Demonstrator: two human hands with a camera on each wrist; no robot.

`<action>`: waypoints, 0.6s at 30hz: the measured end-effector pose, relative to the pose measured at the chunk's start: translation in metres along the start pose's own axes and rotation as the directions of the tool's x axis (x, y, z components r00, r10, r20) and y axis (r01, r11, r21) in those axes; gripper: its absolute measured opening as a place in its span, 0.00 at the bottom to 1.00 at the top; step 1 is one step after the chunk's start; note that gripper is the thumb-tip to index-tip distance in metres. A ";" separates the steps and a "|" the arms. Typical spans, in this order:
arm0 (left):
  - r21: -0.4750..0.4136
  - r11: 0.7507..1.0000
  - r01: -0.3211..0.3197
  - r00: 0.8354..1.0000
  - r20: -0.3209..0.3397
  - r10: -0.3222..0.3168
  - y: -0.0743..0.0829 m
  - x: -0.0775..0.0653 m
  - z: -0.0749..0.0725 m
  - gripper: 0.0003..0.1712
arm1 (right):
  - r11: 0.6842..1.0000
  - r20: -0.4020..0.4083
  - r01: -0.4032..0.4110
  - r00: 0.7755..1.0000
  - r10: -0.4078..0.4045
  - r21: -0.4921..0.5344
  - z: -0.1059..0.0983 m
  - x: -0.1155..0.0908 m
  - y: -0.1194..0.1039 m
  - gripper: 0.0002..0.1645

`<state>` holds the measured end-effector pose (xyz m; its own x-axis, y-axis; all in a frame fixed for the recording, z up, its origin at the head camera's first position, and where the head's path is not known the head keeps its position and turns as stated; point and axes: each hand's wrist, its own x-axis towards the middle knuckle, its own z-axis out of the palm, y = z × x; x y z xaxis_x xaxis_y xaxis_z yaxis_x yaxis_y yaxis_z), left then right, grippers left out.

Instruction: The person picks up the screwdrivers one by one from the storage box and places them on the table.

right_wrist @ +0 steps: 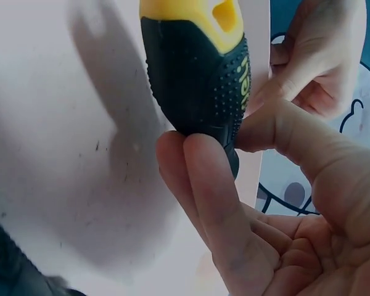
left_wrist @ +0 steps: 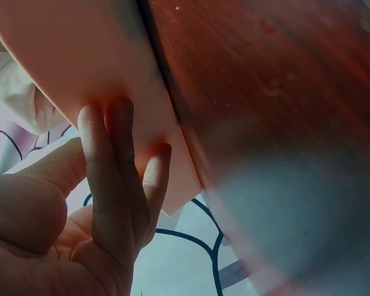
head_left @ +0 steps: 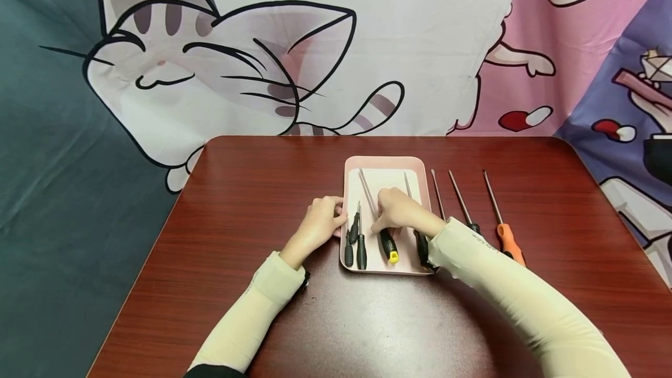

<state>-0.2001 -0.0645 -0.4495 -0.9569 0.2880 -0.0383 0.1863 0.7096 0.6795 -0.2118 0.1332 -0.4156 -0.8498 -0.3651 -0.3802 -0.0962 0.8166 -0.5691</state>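
A pink tray [head_left: 385,162] with a pale inner base lies on the table. My right hand [head_left: 401,212] is over the tray and pinches a screwdriver with a black and yellow handle [right_wrist: 194,74] between thumb and fingers, near where handle meets shaft. My left hand [head_left: 317,220] holds the tray's left side, its thumb at the rim and its fingers [left_wrist: 98,148] against the outer wall. Several small black-handled screwdrivers [head_left: 361,252] lie in the tray's left part. Another black-handled screwdriver [head_left: 422,247] is at its right, partly hidden by my right arm.
Right of the tray, an orange-handled screwdriver [head_left: 508,241] and two more screwdriver shafts [head_left: 459,194] lie on the brown table [head_left: 262,168]; my right sleeve [head_left: 504,273] covers part of them. A cartoon cat cloth [head_left: 420,28] hangs behind the table.
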 end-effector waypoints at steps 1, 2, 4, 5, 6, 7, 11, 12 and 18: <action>-0.001 1.000 0.001 1.000 -0.001 -0.001 0.000 0.000 0.000 0.22 | 1.000 0.003 -0.003 1.000 0.003 0.001 -0.001 -0.001 0.000 0.16; 0.000 1.000 0.003 1.000 -0.001 -0.003 0.000 0.000 0.000 0.22 | 1.000 0.006 -0.006 1.000 0.006 0.001 -0.002 -0.001 0.000 0.16; -0.014 1.000 0.008 1.000 0.004 -0.007 -0.001 0.000 0.000 0.22 | 1.000 0.012 -0.001 1.000 0.001 0.000 -0.005 -0.003 0.000 0.15; -0.016 1.000 0.009 1.000 0.006 -0.009 -0.001 0.000 0.000 0.22 | 1.000 0.018 -0.002 1.000 0.001 0.005 -0.006 -0.004 0.000 0.15; -0.020 1.000 0.011 1.000 0.008 -0.011 -0.001 0.000 0.000 0.22 | 1.000 0.019 -0.001 1.000 0.001 0.007 -0.007 -0.005 0.000 0.15; -0.024 1.000 0.013 1.000 0.009 -0.013 -0.001 0.000 0.000 0.23 | 1.000 0.021 0.001 1.000 -0.002 0.008 -0.008 -0.006 0.000 0.14; -0.032 0.999 0.016 1.000 0.014 -0.016 0.000 0.000 -0.001 0.23 | 1.000 0.016 0.018 1.000 -0.018 0.019 -0.012 -0.009 0.003 0.13; -0.038 0.999 0.018 1.000 0.017 -0.017 0.001 0.000 -0.001 0.23 | 0.999 0.012 0.023 1.000 -0.024 0.023 -0.013 -0.010 0.004 0.13; -0.044 0.999 0.017 1.000 0.021 -0.016 0.000 -0.001 0.000 0.23 | 0.997 -0.003 0.079 0.997 -0.079 0.009 -0.018 -0.017 0.011 0.13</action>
<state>-0.1996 -0.0649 -0.4491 -0.9548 0.2903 -0.0646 0.1602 0.6851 0.7106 -0.2078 0.1563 -0.4020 -0.8413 -0.4270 -0.3315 -0.1585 0.7812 -0.6039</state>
